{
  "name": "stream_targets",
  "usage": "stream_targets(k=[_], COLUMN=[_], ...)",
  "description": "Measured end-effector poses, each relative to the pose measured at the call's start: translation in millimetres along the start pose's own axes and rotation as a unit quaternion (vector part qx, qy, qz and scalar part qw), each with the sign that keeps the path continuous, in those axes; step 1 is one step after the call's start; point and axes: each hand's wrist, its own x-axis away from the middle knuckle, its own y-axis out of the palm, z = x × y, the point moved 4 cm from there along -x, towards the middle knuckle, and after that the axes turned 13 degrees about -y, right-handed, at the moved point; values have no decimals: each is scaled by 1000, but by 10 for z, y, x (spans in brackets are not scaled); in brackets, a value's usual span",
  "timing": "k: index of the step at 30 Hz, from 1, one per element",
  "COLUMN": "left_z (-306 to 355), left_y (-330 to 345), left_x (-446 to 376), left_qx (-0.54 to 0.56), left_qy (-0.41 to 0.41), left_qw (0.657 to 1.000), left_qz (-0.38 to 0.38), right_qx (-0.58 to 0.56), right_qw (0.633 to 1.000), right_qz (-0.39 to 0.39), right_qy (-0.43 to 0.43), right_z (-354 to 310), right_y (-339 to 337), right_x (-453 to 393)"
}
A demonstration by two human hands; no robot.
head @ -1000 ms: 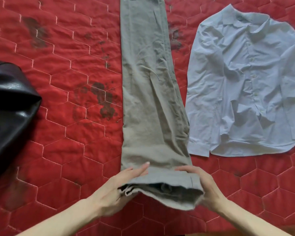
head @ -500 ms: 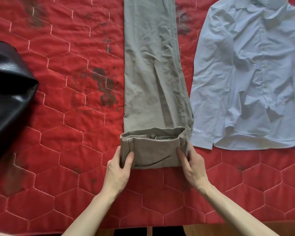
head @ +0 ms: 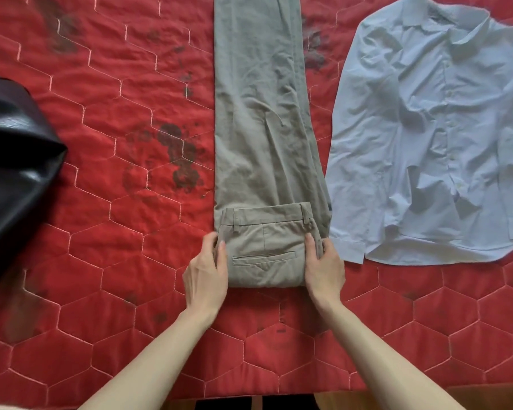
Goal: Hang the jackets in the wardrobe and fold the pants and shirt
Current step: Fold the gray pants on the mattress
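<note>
Pants: the khaki pants (head: 264,113) lie lengthwise down the middle of the red quilt (head: 101,261), legs running off the far edge of the view; the waistband end is folded over onto the legs at the near end, back pocket facing up.
Fold edges: the near fold edge is straight and sits well back from the quilt's near edge; the waistband edge lies across the legs on the far side of the fold.
Left hand: the left hand (head: 206,273) grips the left side of the fold, thumb on top of the cloth, fingers curled at its left edge.
Right hand: the right hand (head: 323,267) grips the right side of the fold, thumb on top, fingers wrapped round the right edge.
Arms: both forearms reach in from the near edge, angled inward toward the fold.
Shirt: the light blue shirt (head: 433,128) lies flat and buttoned to the right of the pants, collar far; its near left cuff is just beside the right hand and the fold.
Jacket: a black leather jacket (head: 12,173) lies at the left edge, well apart from the pants.
Open room: bare quilt between jacket and pants, and a broad strip near the fold on both sides of the arms.
Near edge: the quilt ends at a wooden frame (head: 486,398) at the bottom.
</note>
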Motion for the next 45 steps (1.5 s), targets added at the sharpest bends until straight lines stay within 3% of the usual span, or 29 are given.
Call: stream_targets(k=[2,5,6,8,10,13,17,20,23,26,29,32,36,38,42,45], left_z=[93,174,161,151,143,104,6,26,79,60,31,153,256,302,414,504], left_y=[-46,81,138,225,293,400,555,510,375,237,230,337,369,317,84,-205], left_x=[118,327,334,208,22,-143,-244,-267,-183,-144,-48,141,273,275,229,262], left_qx=[-99,-237,-266,-300,-317,-321,-307,-300,-300,-358,-441,-469,-451,-458,-462,-363], left_qy=[111,342,368,355,329,334,350,359,400,453,414,364,285,265,242,230], left_qw=[988,909,890,882,883,879,878,876,857,806,783,797,836,836,824,845], left_qz=[40,-15,-40,-74,-109,-113,-112,-116,-125,-133,-144,-111,-131,-144,-223,-318], right_qx=[78,136,149,182,226,241,215,209,196,221,253,256,290,305,262,170], right_qw=[996,963,935,862,808,827,871,876,843,767,728,736,755,765,775,803], right_qz=[40,102,81,-9,-97,-149,-110,-126,-175,-229,-260,-260,-250,-236,-237,-247], right_qy=[-18,-210,-311,-473,-535,-485,-427,-417,-469,-557,-582,-570,-533,-515,-525,-515], right_z=[-125,-448,-549,-664,-582,-268,-86,-125,-93,22,196,227,115,29,-102,-200], right_y=[-51,-108,-68,67,177,213,318,344,200,39,-144,-208,-136,-157,-417,-738], right_x=[43,46,51,74,29,-91,-182,-183,-181,-206,-208,-172,-27,24,72,168])
